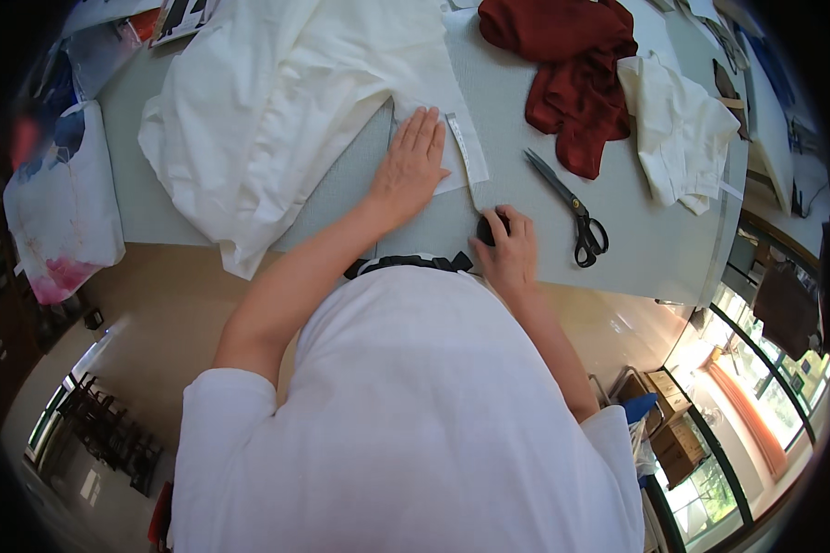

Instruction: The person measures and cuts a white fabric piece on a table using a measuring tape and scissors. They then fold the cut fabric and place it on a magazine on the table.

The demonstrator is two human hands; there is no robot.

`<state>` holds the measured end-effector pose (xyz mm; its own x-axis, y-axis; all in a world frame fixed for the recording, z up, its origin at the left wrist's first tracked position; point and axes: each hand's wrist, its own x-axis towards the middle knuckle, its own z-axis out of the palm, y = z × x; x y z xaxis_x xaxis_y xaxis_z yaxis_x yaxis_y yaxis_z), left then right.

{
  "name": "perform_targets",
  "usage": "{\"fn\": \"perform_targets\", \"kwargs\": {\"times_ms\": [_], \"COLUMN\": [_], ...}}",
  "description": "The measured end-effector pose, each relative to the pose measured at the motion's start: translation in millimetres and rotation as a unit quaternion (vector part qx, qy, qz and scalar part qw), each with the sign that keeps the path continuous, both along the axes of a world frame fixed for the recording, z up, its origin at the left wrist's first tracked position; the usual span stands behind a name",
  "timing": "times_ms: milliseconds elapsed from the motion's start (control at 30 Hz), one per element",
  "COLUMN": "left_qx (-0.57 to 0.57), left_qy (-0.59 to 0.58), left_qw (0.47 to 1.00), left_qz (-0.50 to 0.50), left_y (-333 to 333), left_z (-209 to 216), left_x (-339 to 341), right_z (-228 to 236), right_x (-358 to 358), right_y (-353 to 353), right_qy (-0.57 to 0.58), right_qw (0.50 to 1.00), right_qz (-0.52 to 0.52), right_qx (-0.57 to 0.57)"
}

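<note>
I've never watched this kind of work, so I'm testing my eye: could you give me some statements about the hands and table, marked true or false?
1. The left hand rests palm down on white cloth. True.
2. The right hand is empty. False: it holds a black tape measure.
3. The scissors lie to the right of that hand. True.
4. The dark red cloth is on the floor. False: it lies on the table.
5. A marked strip extends over white cloth. True.
</note>
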<state>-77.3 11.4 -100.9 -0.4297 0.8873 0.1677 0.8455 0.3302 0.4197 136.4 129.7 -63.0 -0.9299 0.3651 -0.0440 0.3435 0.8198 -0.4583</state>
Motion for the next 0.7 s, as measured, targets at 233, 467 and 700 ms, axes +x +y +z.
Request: {"fn": "perform_targets", "kwargs": {"times_ms": [233,467,700], "left_qx": [-0.069,-0.123,-0.083], "left_qy": [0.001,-0.033,-0.071], "left_qw": [0.997,0.992,0.994], "left_qz": [0.034,-0.026,0.013], "left_y": [-1,-49,-90], "left_z": [-10,4,18], "left_x": [1,21,46], "right_z": [-15,-8,13], "right_x": [-1,-15,-52], "right_y": [6,38,41], "right_qy": [0.005,-0.070,0.123], "right_qw": [0.982,0.966,0.991], "right_qz": [-0.181,-0.246,0.030], "right_qx": [0.051,0.037,0.029]}}
